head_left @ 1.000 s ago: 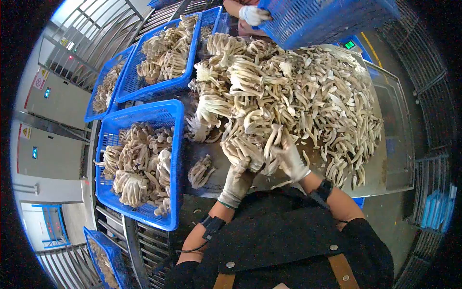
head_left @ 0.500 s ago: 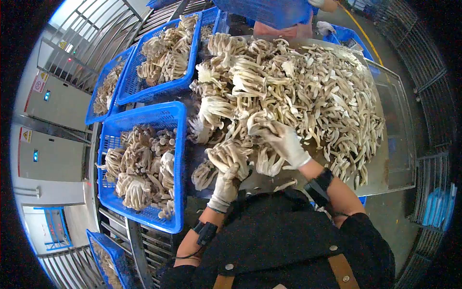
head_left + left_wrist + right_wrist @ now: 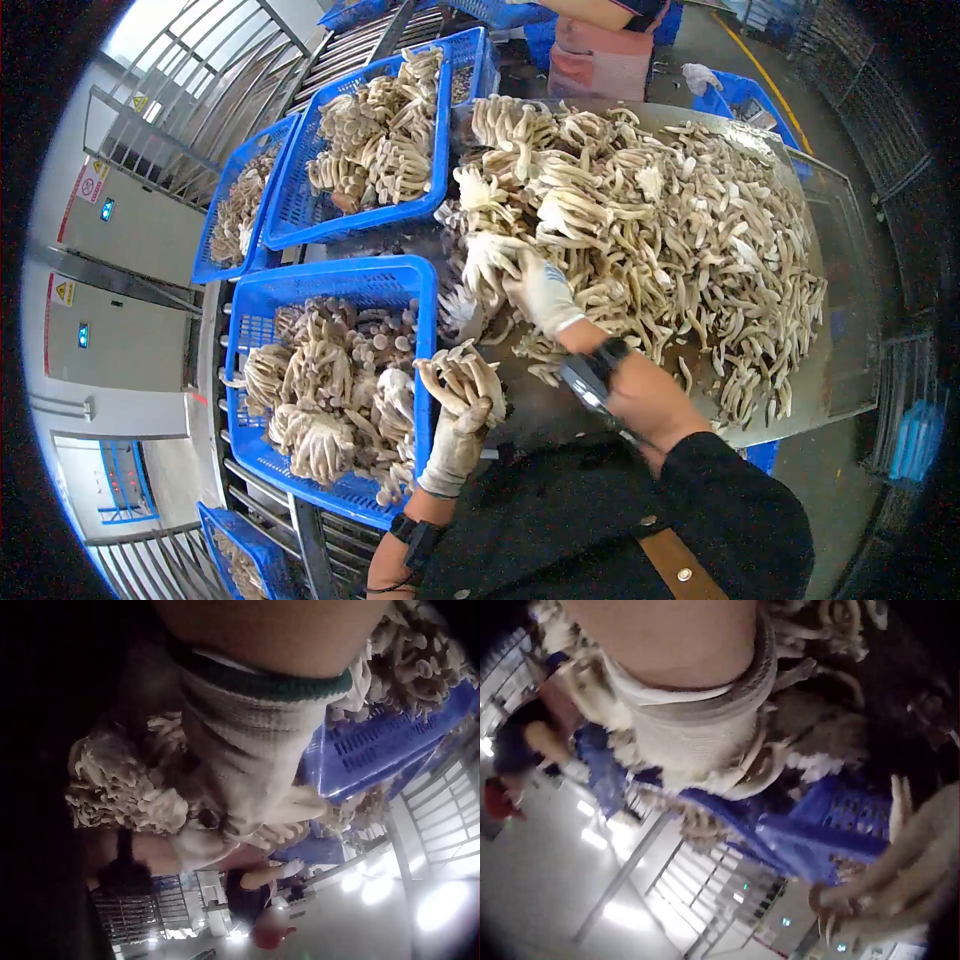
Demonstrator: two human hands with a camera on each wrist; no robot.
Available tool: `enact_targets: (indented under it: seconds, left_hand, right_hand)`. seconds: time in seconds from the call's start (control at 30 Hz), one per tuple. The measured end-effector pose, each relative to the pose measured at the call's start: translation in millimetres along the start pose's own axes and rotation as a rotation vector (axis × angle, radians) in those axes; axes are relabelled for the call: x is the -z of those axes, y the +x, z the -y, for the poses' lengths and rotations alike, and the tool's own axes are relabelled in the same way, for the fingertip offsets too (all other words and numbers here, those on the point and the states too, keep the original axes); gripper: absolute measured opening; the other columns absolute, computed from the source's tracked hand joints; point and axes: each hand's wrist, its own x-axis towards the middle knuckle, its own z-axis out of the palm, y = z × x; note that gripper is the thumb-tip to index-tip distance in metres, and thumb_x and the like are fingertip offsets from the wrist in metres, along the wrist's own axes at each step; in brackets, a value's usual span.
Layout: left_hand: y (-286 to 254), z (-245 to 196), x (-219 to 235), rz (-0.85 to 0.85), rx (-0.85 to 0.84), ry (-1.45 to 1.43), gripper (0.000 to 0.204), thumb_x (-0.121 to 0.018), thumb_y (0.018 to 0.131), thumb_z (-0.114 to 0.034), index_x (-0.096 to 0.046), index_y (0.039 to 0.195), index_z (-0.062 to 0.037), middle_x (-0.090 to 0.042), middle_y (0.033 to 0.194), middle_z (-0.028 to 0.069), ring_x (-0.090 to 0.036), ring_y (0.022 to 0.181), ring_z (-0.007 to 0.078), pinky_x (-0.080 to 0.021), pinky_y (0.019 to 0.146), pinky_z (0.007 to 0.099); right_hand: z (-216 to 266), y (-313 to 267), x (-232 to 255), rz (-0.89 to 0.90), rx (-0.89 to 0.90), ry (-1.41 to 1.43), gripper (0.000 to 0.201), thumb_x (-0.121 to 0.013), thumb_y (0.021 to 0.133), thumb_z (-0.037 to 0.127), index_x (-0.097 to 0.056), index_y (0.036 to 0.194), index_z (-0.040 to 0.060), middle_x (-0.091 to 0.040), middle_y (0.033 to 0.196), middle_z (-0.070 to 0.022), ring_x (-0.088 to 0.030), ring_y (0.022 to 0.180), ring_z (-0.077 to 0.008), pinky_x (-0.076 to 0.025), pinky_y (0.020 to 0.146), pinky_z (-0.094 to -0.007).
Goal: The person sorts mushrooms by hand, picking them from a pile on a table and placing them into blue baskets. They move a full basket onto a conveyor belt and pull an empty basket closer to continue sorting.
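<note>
My left hand (image 3: 455, 450), in a knitted glove, grips a cluster of mushrooms (image 3: 465, 380) at the right rim of the near blue basket (image 3: 335, 262). Its caps and stems fan out above the fingers. My gloved right hand (image 3: 543, 295) reaches to a pale mushroom cluster (image 3: 490, 258) on the left side of the big pile, fingertips right at its stems. In the right wrist view the glove cuff (image 3: 694, 739) covers most of that hand, so its fingers are hidden. Loose mushrooms (image 3: 750, 280) spread over the right of the metal table.
Two more blue baskets of mushrooms, a middle one (image 3: 440, 150) and a far-left one (image 3: 207, 262), stand beyond the near basket. Across the table is another person (image 3: 600, 60) in a pink apron. A blue crate (image 3: 745, 100) sits at the back right.
My left hand has carried its cluster leftward to the basket's rim. The right hand has moved from the near pile to the cluster at left. The other person's raised blue basket is lowered away.
</note>
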Motion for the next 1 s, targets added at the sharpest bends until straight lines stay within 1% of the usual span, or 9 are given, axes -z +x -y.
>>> enact_targets:
  seconds: [0.1,0.17,0.27,0.33,0.63,0.73,0.87,0.93,1.0]
  left_hand:
    - [19,-8,16,0.048,0.023,-0.001,0.073,-0.068,0.079,-0.023,-0.028,0.139,-0.0074,-0.044,0.129,0.0062,-0.048,0.115,0.0228,-0.041,0.097,0.0375]
    - [23,-17,14,0.058,0.049,-0.038,0.074,-0.068,0.080,-0.025,-0.028,0.139,-0.0072,-0.043,0.129,0.0044,-0.043,0.119,0.0211,-0.037,0.100,0.0361]
    - [34,-17,18,0.089,0.094,-0.116,0.075,-0.068,0.080,-0.029,-0.028,0.139,-0.0059,-0.040,0.132,0.0041,-0.040,0.123,0.0206,-0.033,0.103,0.0354]
    - [32,-28,7,0.053,0.085,-0.064,0.068,-0.070,0.078,-0.030,-0.035,0.131,-0.0054,-0.048,0.115,0.0038,-0.048,0.102,0.0167,-0.039,0.088,0.0313]
    - [34,-38,5,0.049,0.084,-0.119,0.068,-0.071,0.078,-0.033,-0.037,0.131,-0.0056,-0.050,0.115,0.0036,-0.050,0.106,0.0174,-0.041,0.090,0.0329]
    - [31,-30,6,0.054,0.110,-0.156,0.068,-0.070,0.078,-0.031,-0.036,0.132,-0.0056,-0.049,0.118,0.0040,-0.049,0.110,0.0184,-0.042,0.092,0.0336]
    - [31,-10,13,0.052,0.074,-0.189,0.071,-0.065,0.084,-0.022,-0.025,0.141,-0.0093,-0.041,0.133,0.0038,-0.044,0.122,0.0203,-0.037,0.101,0.0362]
    - [33,-4,18,0.102,0.113,-0.238,0.070,-0.063,0.086,-0.021,-0.023,0.142,-0.0122,-0.041,0.134,0.0030,-0.044,0.121,0.0196,-0.037,0.102,0.0372]
    - [35,1,21,0.137,0.139,-0.283,0.068,-0.062,0.087,-0.019,-0.023,0.142,-0.0139,-0.041,0.134,0.0026,-0.045,0.121,0.0195,-0.038,0.101,0.0373]
  right_hand:
    - [-59,21,-36,0.276,0.278,0.632,0.034,-0.054,0.083,0.007,-0.051,0.117,0.0042,-0.058,0.106,-0.0068,-0.057,0.083,-0.0205,-0.049,0.072,-0.0346]
    - [4,-1,46,0.657,-0.225,1.223,0.026,-0.052,0.087,0.011,-0.056,0.112,0.0048,-0.058,0.099,0.0008,-0.050,0.075,-0.0095,-0.047,0.070,-0.0288]
    - [14,63,48,-0.046,0.168,-0.123,0.029,-0.057,0.081,0.023,-0.059,0.100,0.0007,-0.065,0.092,-0.0182,-0.063,0.078,-0.0317,-0.050,0.069,-0.0431]
    - [29,104,38,-0.005,0.078,-0.381,0.032,-0.057,0.078,0.026,-0.062,0.093,-0.0019,-0.063,0.091,-0.0258,-0.062,0.087,-0.0391,-0.049,0.077,-0.0460]
    - [-18,114,44,0.253,0.187,-0.217,0.030,-0.062,0.085,0.024,-0.060,0.099,-0.0016,-0.064,0.081,-0.0146,-0.064,0.079,-0.0197,-0.048,0.069,-0.0351]
    - [-35,43,76,0.213,-0.309,1.264,0.026,-0.051,0.091,0.006,-0.052,0.116,0.0007,-0.058,0.108,-0.0052,-0.060,0.089,-0.0191,-0.050,0.076,-0.0316]
    - [-84,-28,97,-0.004,-0.133,0.893,0.028,-0.055,0.087,0.008,-0.053,0.113,0.0004,-0.063,0.099,-0.0105,-0.061,0.087,-0.0238,-0.049,0.071,-0.0334]
    - [-98,-39,112,0.107,0.114,-0.276,0.033,-0.059,0.082,0.013,-0.053,0.112,0.0002,-0.063,0.095,-0.0203,-0.061,0.087,-0.0325,-0.048,0.073,-0.0383]
    - [-76,-48,117,0.145,0.021,-0.514,0.035,-0.052,0.083,0.025,-0.055,0.110,0.0034,-0.063,0.089,-0.0211,-0.062,0.085,-0.0360,-0.048,0.072,-0.0437]
